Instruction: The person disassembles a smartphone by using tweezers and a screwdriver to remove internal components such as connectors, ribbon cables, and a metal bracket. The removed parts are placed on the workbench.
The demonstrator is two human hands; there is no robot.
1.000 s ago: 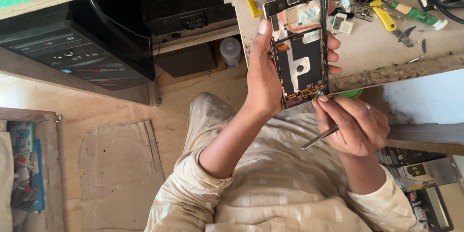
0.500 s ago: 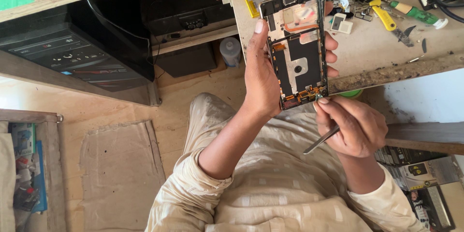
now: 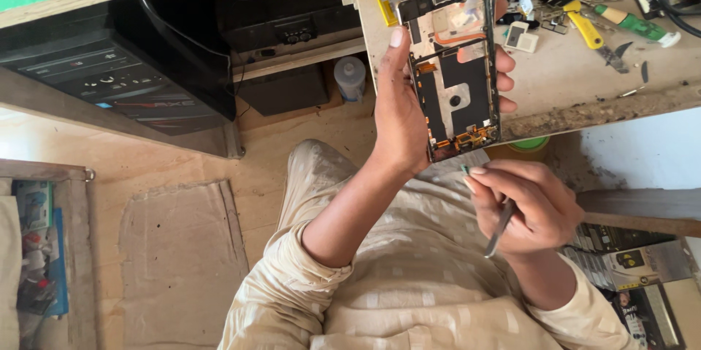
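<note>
Head view, item one: left hand, clenched around an opened phone chassis with back cover off, thumb along the near edge, fingertips wrapping the far edge; I log the chassis as held upright above the workbench edge, well clear of my lap.

Item two: right hand, closed on thin metal tweezers, tip just below the chassis's lower end, near the orange connectors there.

Beyond the grip: yellow-handled cutter and green-handled screwdriver on the bench; black computer case far left of the grip.

Risk, as I judge it: the tweezer tip could slip and scratch or short the exposed board; a loosened left grip would drop the chassis.

Against the earlier frame: chassis tilted slightly and lifted a touch; tweezers raised closer to its lower end.
</note>
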